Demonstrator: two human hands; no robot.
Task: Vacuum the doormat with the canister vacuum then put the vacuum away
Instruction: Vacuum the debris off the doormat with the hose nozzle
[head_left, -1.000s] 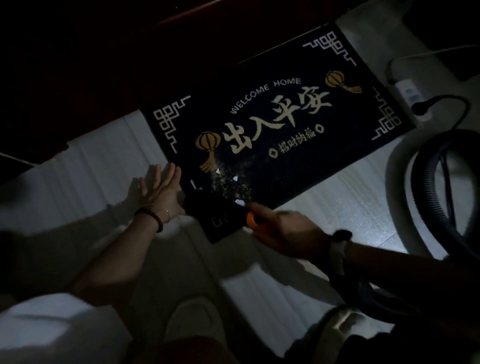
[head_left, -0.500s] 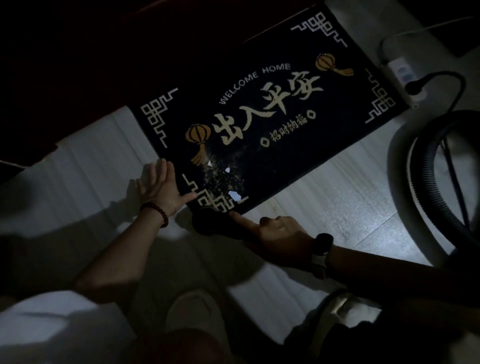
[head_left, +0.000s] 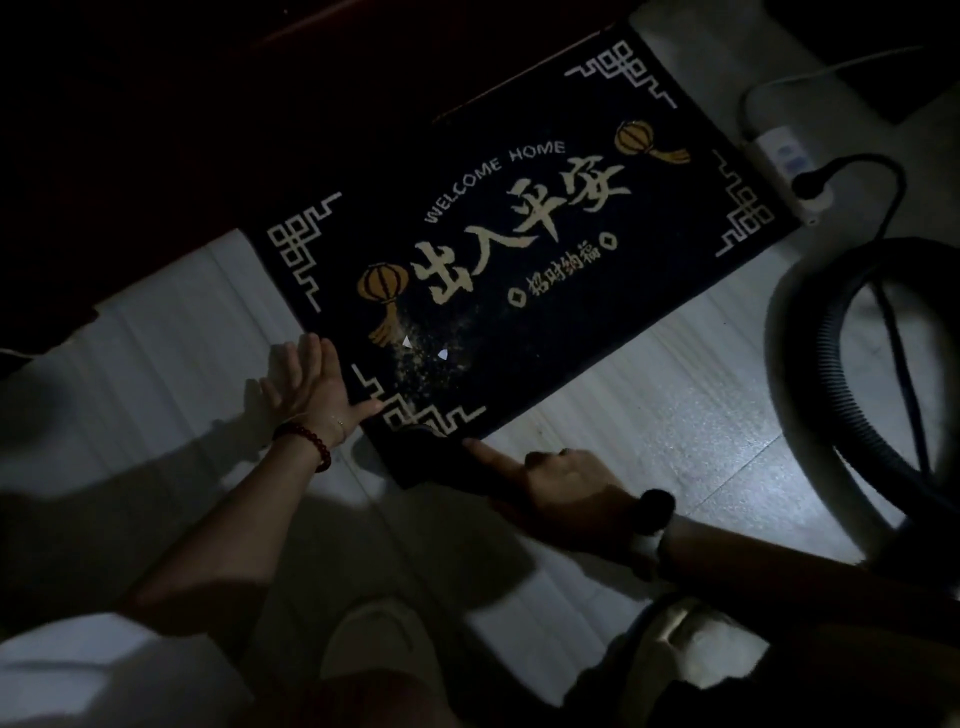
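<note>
The dark doormat (head_left: 545, 156) with "WELCOME HOME" and gold lanterns lies slanted on the pale floor. Crumbs and two white scraps (head_left: 431, 358) sit near its close corner. My left hand (head_left: 311, 384) lies flat with fingers spread, at the mat's left edge by that corner, thumb touching the mat. My right hand (head_left: 561, 488) is closed around the black vacuum nozzle (head_left: 426, 457), index finger stretched along it. The nozzle rests at the mat's near corner, just short of the crumbs. The room is dim and the nozzle's outline is hard to make out.
The ribbed black vacuum hose (head_left: 810, 389) loops on the floor at the right. A white power strip (head_left: 784, 161) with a black plug and cord lies beyond the mat's right corner. My two slippers (head_left: 374, 639) are below, and a dark door or threshold runs behind the mat.
The nozzle and my right hand have slid back toward me, from over the mat's near corner to its edge, uncovering the corner pattern. My left hand stayed flat beside the mat.
</note>
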